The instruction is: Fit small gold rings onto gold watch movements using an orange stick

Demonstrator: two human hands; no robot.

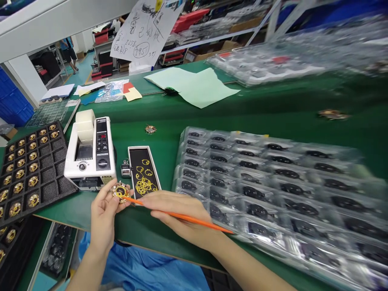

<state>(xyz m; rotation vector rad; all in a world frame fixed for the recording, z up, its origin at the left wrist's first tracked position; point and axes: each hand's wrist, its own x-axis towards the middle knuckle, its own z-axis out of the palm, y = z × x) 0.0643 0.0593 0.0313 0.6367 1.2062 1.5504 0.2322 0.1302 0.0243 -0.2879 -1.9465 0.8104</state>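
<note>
One gold part point(121, 191) is pinched in the left hand point(103, 208); the right hand point(182, 208) pinches an orange tool point(194, 219) reaching the part, yellow rings point(144, 186) just beyond that hand.

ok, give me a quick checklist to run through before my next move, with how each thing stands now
1. Gold part gripped: ok, held in the left hand.
2. Orange tool gripped: ok, held in the right hand.
3. Tool tip touching the part: cannot tell, too small.
4. Yellow rings inside the white box: ok.
5. Dispenser display lit: ok, red digits show.
6. Counter reading: cannot tell, too small.
</note>
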